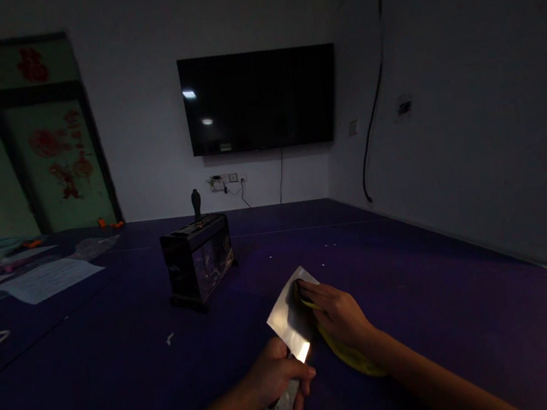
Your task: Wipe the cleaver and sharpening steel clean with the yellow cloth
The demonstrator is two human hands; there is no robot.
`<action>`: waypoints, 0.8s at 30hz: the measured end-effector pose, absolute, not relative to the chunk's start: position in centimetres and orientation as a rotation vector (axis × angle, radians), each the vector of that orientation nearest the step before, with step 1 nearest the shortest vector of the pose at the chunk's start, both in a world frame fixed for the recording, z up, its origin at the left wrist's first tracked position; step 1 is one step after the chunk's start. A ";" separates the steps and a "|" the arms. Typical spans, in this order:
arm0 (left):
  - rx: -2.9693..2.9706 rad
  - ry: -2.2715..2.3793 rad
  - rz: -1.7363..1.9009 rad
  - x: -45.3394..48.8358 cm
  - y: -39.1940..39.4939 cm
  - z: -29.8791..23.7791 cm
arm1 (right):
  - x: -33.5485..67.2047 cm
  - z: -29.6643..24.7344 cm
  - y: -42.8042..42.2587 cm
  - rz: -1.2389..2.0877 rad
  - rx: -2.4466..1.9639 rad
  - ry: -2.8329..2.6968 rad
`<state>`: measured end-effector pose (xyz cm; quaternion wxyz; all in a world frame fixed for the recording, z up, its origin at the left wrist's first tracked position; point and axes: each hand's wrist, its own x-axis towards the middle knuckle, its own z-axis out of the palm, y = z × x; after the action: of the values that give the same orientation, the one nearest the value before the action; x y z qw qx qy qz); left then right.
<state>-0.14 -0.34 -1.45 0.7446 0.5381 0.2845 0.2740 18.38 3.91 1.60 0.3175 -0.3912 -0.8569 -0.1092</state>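
Dim room (143, 135), purple surface (465, 280) — cleaver (283, 311) in left hand (278, 374).

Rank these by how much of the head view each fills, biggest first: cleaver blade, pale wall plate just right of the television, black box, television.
1. television
2. black box
3. cleaver blade, though the right hand covers part of it
4. pale wall plate

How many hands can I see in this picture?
2: the left hand grips the cleaver by its handle; the right hand holds a yellow cloth against the blade. No others show.
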 end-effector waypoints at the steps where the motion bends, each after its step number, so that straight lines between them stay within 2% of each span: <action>1: 1.191 0.623 0.580 -0.2 -0.3 -1.5 | 18.4 1.7 3.9 -0.285 -1.019 -2.254; 6: 1.214 0.636 0.531 -0.3 -0.3 -1.7 | 18.2 2.1 3.5 -0.262 -0.958 -2.270; 12: 1.129 0.670 0.639 0.0 -0.5 -1.2 | 18.0 1.9 3.6 -0.253 -0.892 -2.364; 24: 1.120 0.826 0.698 0.0 -0.6 0.1 | 18.1 1.6 3.9 -0.251 -1.063 -2.378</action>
<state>0.03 -0.57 0.10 0.7120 0.5053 0.3723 0.3149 18.09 3.90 1.63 0.2592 -0.3924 -0.8776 -0.0927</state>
